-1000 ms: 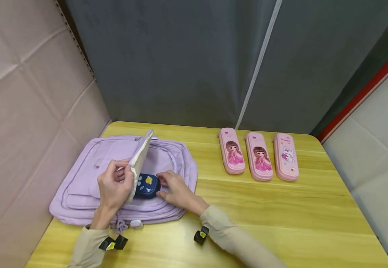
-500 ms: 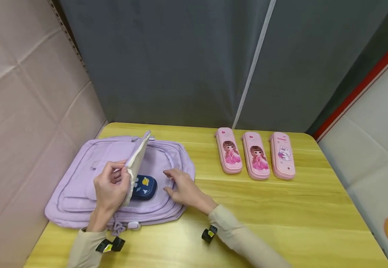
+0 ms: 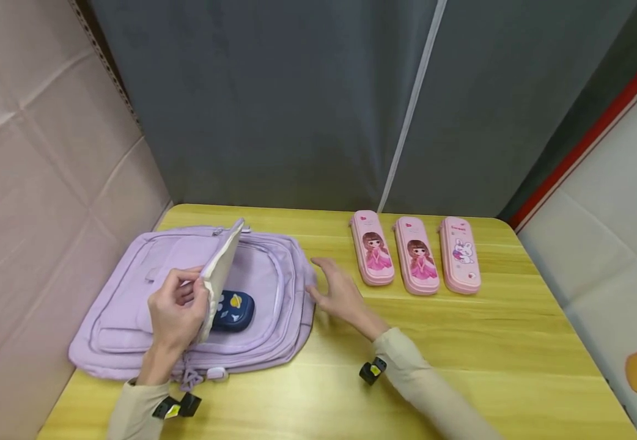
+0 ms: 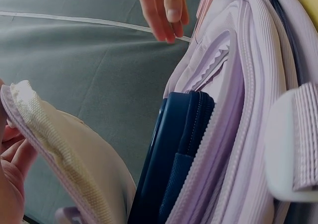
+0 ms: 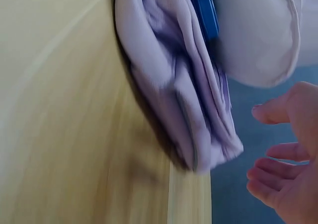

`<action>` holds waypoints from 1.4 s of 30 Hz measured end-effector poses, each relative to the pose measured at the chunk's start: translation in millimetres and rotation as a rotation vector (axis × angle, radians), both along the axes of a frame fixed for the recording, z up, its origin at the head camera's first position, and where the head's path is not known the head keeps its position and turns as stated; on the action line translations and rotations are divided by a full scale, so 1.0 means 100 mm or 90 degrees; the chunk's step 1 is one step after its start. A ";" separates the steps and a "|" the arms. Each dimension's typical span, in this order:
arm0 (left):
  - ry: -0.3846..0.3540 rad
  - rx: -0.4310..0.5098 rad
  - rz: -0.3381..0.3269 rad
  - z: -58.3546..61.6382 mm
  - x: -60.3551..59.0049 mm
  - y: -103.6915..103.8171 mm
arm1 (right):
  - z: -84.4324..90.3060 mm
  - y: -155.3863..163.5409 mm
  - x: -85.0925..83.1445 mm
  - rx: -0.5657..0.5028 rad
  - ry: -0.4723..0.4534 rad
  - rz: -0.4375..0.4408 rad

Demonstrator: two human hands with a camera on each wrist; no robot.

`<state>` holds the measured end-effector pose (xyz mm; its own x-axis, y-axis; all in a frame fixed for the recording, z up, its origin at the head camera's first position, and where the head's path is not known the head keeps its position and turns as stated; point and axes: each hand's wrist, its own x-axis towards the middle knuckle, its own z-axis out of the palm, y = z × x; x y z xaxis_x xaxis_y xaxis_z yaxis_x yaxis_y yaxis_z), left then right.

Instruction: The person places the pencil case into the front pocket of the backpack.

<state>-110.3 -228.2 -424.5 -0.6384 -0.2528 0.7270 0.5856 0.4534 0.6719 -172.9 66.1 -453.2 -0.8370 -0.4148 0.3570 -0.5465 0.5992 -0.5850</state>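
Observation:
A lilac backpack (image 3: 126, 299) lies flat on the table, its front pocket unzipped. My left hand (image 3: 178, 308) pinches the edge of the raised pocket flap (image 3: 222, 269), whose pale lining faces right. In the pocket lies a navy pencil case (image 3: 235, 310) with a planet print, partly hidden by the flap; the left wrist view shows the zipped side of the navy pencil case (image 4: 171, 149). My right hand (image 3: 346, 296) is just right of the backpack, fingers spread and holding nothing. Past it lie three pink pencil cases, the nearest being a doll-print pencil case (image 3: 372, 247).
The second doll-print pencil case (image 3: 416, 255) and a rabbit-print pencil case (image 3: 460, 255) lie further right in the row. A grey curtain (image 3: 274, 110) hangs behind the wooden table (image 3: 522, 342). A pale covered wall (image 3: 49, 183) stands close on the left.
My right hand has let go of the navy pencil case and moved right, off the backpack. My left hand still holds the flap up. The navy pencil case stays in the pocket.

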 end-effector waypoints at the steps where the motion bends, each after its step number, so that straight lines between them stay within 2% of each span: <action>1: 0.001 -0.001 0.001 0.00 0.00 -0.01 | 0.00 0.05 -0.01 0.005 -0.002 -0.012; 8: 0.014 -0.007 0.016 -0.05 0.00 -0.05 | -0.04 0.35 -0.09 0.015 0.002 -0.087; 16: 0.012 -0.004 0.028 -0.09 0.01 -0.10 | -0.19 0.63 -0.17 -0.004 0.024 -0.177; 19: 0.001 0.007 0.027 -0.09 0.03 -0.12 | -0.26 0.72 -0.20 -0.006 0.006 -0.207; 23: -0.016 0.014 0.016 -0.08 0.05 -0.13 | -0.33 0.83 -0.22 0.007 -0.050 -0.246; 31: 0.011 0.016 0.035 -0.09 0.04 -0.11 | -0.40 0.91 -0.23 0.023 -0.113 -0.276; 37: 0.006 0.026 0.034 -0.10 0.04 -0.10 | -0.42 0.95 -0.23 0.016 -0.168 -0.309; 42: 0.007 0.021 0.036 -0.11 0.01 -0.11 | -0.45 0.97 -0.23 0.012 -0.190 -0.334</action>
